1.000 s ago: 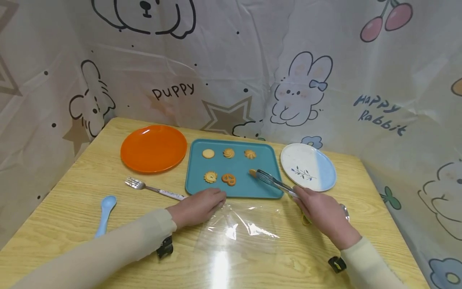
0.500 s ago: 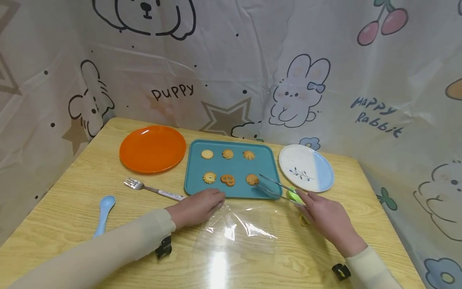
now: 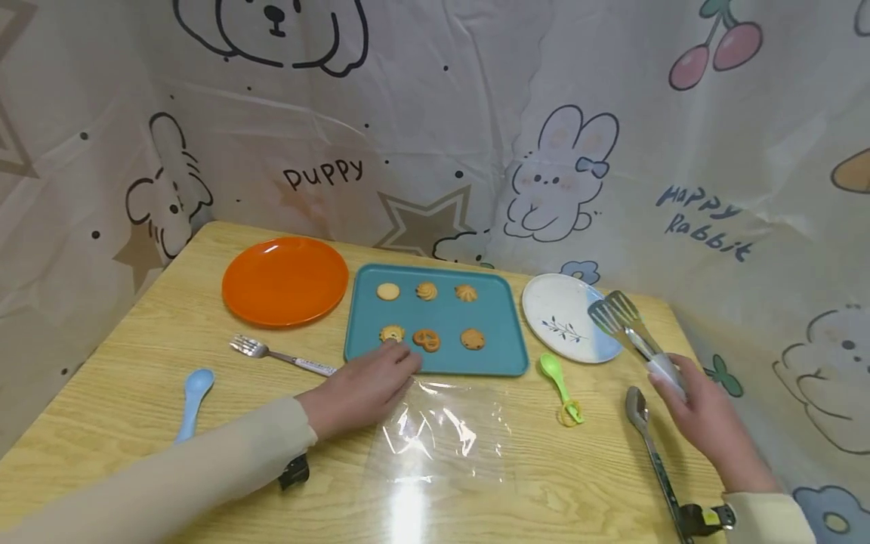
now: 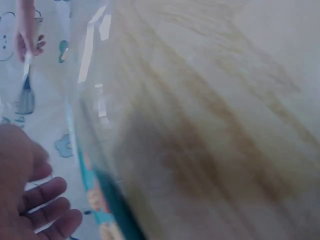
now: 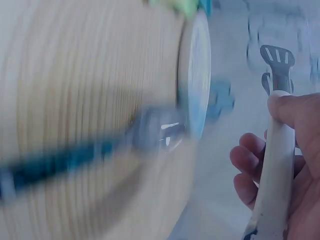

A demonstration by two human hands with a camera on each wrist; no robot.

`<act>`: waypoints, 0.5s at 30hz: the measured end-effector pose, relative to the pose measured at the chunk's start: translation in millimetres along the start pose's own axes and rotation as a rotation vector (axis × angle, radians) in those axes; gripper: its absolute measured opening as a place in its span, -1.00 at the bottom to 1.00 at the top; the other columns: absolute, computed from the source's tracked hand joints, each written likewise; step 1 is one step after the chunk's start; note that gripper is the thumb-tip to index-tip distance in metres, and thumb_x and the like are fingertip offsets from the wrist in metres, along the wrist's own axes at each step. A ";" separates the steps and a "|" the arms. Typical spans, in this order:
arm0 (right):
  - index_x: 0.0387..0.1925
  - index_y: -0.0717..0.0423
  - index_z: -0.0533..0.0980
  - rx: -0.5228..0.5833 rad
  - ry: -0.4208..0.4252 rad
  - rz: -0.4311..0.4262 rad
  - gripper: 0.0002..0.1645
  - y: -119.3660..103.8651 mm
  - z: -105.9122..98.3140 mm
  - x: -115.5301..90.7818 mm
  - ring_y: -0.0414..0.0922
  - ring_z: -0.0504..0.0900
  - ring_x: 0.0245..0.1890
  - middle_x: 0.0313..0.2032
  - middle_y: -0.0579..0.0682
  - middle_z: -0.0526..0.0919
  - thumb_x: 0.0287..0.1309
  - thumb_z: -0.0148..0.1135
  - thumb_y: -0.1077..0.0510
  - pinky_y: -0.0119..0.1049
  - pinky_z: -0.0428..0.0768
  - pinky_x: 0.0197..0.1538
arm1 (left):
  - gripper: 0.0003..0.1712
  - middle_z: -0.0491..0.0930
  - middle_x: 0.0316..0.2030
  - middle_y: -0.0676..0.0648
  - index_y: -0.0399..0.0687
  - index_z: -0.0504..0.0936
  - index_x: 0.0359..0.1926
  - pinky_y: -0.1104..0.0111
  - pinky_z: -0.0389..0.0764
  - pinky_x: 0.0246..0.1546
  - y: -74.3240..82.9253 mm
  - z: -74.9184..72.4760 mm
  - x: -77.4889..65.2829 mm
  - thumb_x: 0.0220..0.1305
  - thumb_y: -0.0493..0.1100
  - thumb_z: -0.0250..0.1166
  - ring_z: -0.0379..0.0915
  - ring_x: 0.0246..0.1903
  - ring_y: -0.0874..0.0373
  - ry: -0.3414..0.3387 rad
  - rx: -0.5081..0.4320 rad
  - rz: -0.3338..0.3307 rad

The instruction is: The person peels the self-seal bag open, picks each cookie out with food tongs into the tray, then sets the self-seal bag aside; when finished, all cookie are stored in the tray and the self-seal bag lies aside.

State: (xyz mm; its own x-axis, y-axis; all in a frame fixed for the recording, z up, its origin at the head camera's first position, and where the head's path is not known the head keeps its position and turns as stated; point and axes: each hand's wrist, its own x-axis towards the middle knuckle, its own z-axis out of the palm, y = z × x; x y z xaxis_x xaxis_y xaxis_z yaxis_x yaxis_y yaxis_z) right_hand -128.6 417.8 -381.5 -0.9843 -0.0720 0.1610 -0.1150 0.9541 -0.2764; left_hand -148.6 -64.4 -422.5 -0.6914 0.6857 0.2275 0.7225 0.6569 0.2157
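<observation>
My right hand (image 3: 710,423) grips metal tongs (image 5: 277,160) by their pale handles. Their slotted ends point up and overlap the white and blue plate (image 3: 553,329) in the head view, with nothing between them. My left hand (image 3: 363,389), fingers loosely bent, is at the front edge of the teal tray (image 3: 499,355), partly over it. A clear plastic bag (image 3: 448,438) lies just beside that hand. On the tray are several cookies, among them a pretzel (image 3: 427,340), a round brown cookie (image 3: 472,339) and a swirled cookie (image 3: 427,291).
An orange plate (image 3: 285,283) stands at the back left. A fork (image 3: 282,355) and a blue spoon (image 3: 195,400) lie on the left. On the right are a green spoon (image 3: 553,370) with a yellow band (image 3: 568,414) and a metal spoon (image 3: 637,408) with a dark handle.
My right hand has moved right with the tongs, away from the tray; the round brown cookie stays on it. The tongs' ends have come together. My left hand has shifted slightly toward the tray.
</observation>
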 end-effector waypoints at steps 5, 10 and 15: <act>0.22 0.56 0.20 0.001 -0.020 0.105 -0.31 54.2 -0.7 -2.7 0.12 0.50 -0.42 -0.10 0.57 0.45 0.44 -0.04 -0.03 -0.20 0.38 -0.50 | -0.41 0.37 0.32 -0.08 0.05 0.30 0.38 0.13 0.41 0.28 14.9 -5.6 -8.6 0.44 0.16 -0.02 0.26 0.33 0.00 -0.087 0.075 0.162; 0.19 0.58 0.21 0.000 -0.082 0.175 -0.28 88.2 7.0 -1.7 0.26 0.52 -0.31 -0.07 0.60 0.43 0.43 -0.04 -0.06 -0.08 0.46 -0.42 | -0.28 -0.03 0.53 -0.12 0.24 -0.02 0.52 0.03 0.12 0.46 27.6 7.7 -19.3 0.46 0.32 -0.22 -0.13 0.53 -0.05 -0.271 0.040 0.269; 0.23 0.55 0.18 -0.027 -0.171 0.260 -0.18 102.6 20.1 2.4 0.38 0.49 -0.14 0.02 0.60 0.38 0.44 -0.12 -0.19 0.13 0.49 -0.25 | -0.29 -0.10 0.54 -0.10 0.34 -0.07 0.52 0.00 0.07 0.47 28.3 21.3 -22.6 0.45 0.36 -0.28 -0.16 0.54 -0.03 -0.325 0.055 0.257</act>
State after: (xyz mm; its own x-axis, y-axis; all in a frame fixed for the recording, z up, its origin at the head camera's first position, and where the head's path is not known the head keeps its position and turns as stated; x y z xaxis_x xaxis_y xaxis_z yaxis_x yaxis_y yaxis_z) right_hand -145.4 509.7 -428.5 -0.9887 0.1302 -0.0747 0.1454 0.9543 -0.2613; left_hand -112.6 -54.6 -441.7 -0.4597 0.8869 -0.0457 0.8763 0.4614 0.1383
